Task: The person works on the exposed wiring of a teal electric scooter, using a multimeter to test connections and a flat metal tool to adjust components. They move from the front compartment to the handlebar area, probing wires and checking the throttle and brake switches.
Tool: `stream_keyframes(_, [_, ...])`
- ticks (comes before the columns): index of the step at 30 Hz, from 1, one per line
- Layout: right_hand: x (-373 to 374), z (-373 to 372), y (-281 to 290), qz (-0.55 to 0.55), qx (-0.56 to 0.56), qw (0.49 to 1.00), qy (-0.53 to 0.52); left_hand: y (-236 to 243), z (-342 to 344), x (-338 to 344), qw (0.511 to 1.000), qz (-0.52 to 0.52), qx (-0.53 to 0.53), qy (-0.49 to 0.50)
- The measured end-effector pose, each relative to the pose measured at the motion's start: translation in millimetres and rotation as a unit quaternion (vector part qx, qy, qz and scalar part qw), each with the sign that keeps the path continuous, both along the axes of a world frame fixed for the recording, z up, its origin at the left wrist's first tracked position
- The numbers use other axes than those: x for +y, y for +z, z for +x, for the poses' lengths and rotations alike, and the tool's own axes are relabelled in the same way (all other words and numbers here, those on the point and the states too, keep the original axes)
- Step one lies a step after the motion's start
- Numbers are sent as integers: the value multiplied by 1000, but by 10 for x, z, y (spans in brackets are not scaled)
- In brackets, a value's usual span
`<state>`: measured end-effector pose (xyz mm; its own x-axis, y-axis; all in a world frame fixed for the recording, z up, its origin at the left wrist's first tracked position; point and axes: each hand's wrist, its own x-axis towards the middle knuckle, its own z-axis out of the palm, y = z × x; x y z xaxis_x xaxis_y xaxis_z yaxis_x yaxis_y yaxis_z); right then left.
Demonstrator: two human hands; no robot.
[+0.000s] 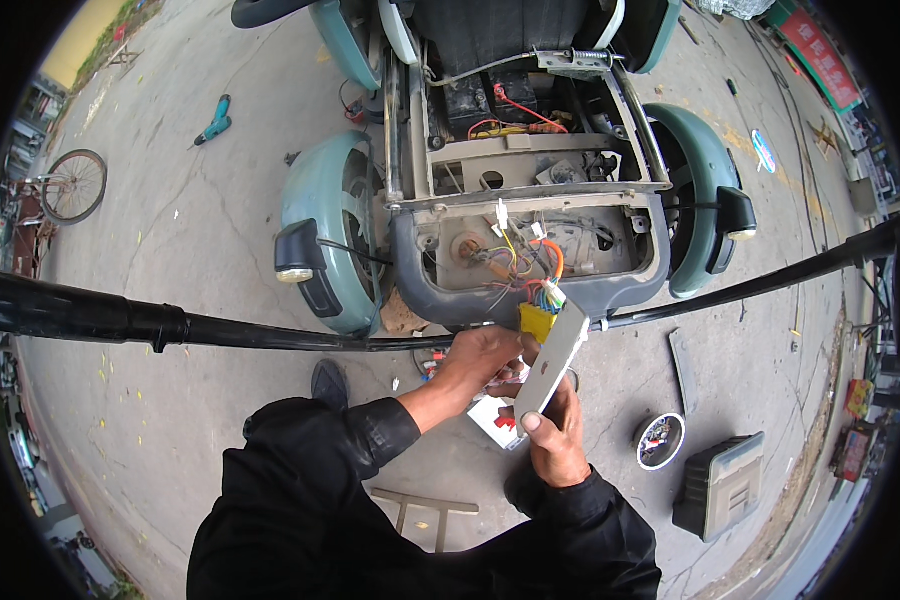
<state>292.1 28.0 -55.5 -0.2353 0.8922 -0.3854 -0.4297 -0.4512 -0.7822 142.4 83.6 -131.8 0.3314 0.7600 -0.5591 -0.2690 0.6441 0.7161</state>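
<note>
The right hand (558, 438) clamps a smooth, flat, round-cornered white phone (554, 362), tilted beside the left hand (485, 355), whose partly hidden fingertips leave its grip unclear, near a yellow piece (536, 322) and thin multicoloured wires (542, 294), a dusty, rounded grey housing (460, 305) and curved teal fenders (310, 190) beyond.

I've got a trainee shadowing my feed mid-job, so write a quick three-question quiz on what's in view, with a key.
1. Which hand's thumb rests on the near end of the flat white device?
2. True or false: the drill lies on the ground to the left of the green vehicle.
3. Which of these is closest to the round bowl?
A) the bicycle wheel
B) the grey box
C) the drill

Key:
1. The right hand.
2. True.
3. B.
</note>
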Motion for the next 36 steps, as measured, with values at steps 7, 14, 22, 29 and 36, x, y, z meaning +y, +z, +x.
stream_keyframes(7, [26, -6, 29, 11, -22, 1000, -7, 33, 20, 37, 999, -10, 35, 5])
stream_keyframes(14, [37, -34, 49, 3, -53, 999, -10, 35, 39, 36, 999, -19, 24, 35])
stream_keyframes(22, [23, -24, 7, 11, -50, 999, -12, 25, 72, 34, 997, -3, 59, 57])
stream_keyframes(29, [50, -47, -5, 16, -25, 999, -28, 79, 76, 8, 996, -12, 37, 79])
stream_keyframes(36, [51, -27, 23, 20, -36, 999, -22, 101, 89, 2, 995, -10, 31, 91])
